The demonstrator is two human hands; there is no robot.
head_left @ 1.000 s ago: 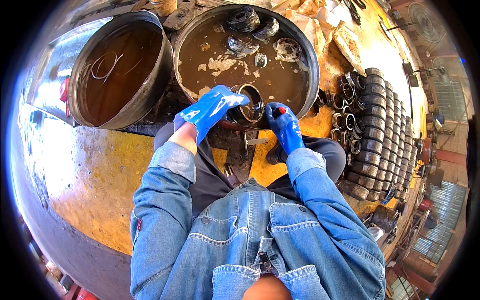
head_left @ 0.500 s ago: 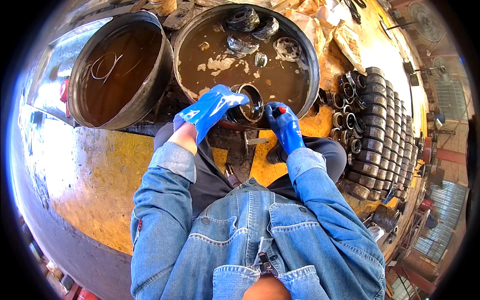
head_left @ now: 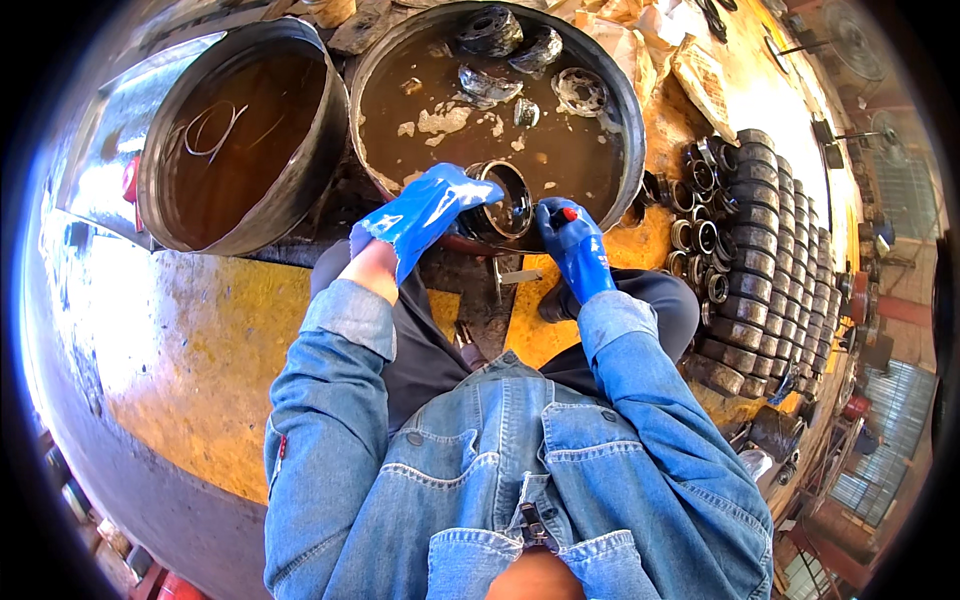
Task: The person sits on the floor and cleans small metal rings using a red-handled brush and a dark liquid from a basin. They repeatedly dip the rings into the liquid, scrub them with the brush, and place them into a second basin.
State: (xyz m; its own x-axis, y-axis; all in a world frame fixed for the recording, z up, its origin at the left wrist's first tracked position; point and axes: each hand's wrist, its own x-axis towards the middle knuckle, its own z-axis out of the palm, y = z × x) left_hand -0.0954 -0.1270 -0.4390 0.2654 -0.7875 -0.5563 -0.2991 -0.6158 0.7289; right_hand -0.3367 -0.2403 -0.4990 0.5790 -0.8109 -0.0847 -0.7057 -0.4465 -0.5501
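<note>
Two tubs side by side ahead of the person: left tub (head_left: pixel 240 130), right tub (head_left: pixel 620 110), rims nearly touching. Liquid in both. Wire loops (head_left: pixel 210 125) in left tub. Metal parts (head_left: pixel 500 35) at far side of right tub. Ring (head_left: pixel 500 200) at near rim of right tub, between left hand (head_left: pixel 425 215) and right hand (head_left: pixel 570 245). Stacked rings (head_left: pixel 770 250) in rows on floor (head_left: pixel 170 370), right of right tub. Sacks (head_left: pixel 700 75) behind the rows.

1 head-worn fisheye view, straight down, close over lap
</note>
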